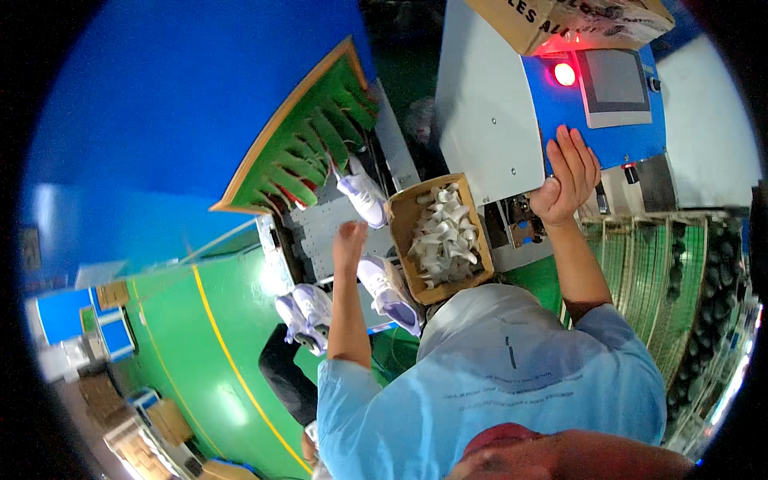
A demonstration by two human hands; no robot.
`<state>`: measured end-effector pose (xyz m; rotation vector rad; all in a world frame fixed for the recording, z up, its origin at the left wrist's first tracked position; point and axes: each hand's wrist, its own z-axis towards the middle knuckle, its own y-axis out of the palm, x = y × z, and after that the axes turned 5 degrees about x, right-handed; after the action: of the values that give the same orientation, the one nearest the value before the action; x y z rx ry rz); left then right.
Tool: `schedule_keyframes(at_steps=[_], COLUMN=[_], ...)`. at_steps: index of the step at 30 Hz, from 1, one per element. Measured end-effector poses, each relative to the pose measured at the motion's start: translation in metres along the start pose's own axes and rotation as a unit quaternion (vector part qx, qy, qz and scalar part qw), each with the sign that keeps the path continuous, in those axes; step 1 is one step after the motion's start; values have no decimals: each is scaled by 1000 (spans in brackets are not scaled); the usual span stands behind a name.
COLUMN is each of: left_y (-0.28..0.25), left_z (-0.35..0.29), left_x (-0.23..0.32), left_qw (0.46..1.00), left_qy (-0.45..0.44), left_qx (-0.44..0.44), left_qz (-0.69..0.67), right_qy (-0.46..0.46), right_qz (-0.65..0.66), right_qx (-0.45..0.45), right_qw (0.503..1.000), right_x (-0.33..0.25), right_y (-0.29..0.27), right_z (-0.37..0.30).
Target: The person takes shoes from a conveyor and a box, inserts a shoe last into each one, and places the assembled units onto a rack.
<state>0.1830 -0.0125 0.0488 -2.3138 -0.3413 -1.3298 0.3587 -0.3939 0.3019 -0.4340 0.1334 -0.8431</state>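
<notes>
Curled and blurred, the left hand [350, 240] hung over the grey perforated conveyor [318, 246], its hold impossible to tell; the right hand [568, 172] lay open, nothing seen in it, at the lower left corner of the blue machine panel [632, 140]. Nearest, a white-and-lilac lace-up shoe [388, 290] sat beside a brown cardboard box [406, 216] of white scraps [444, 236]; two matching shoes [312, 302] sat by the conveyor's near left corner; another shoe [364, 198] lay at its right edge, heel toward the green strip curtain [326, 130]. A backward sweep of the left forearm [350, 320] could knock the near shoe or tip the box; four shoes showed, one box, one curtain; scraps were too tangled to count.
</notes>
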Motion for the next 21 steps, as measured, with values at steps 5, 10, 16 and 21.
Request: schedule_keyframes(at_steps=[5,10,16,21], left_y=[35,72,-5,12], left_z=[137,128,76,-48], left_x=[-66,-74,-43,-11], left_qw=[976,979,960,963], left_qy=[121,17,31,117], left_qx=[82,201,248,225], left_qz=[162,19,126,91], right_qy=[-33,-36,-12,73], right_qz=[17,24,113,229], right_qx=[-25,6,53,77], right_qw=[999,999,992,968], right_x=[-4,8,3,-7], right_y=[5,2,-4,-40], right_z=[-9,-16,-7,-20])
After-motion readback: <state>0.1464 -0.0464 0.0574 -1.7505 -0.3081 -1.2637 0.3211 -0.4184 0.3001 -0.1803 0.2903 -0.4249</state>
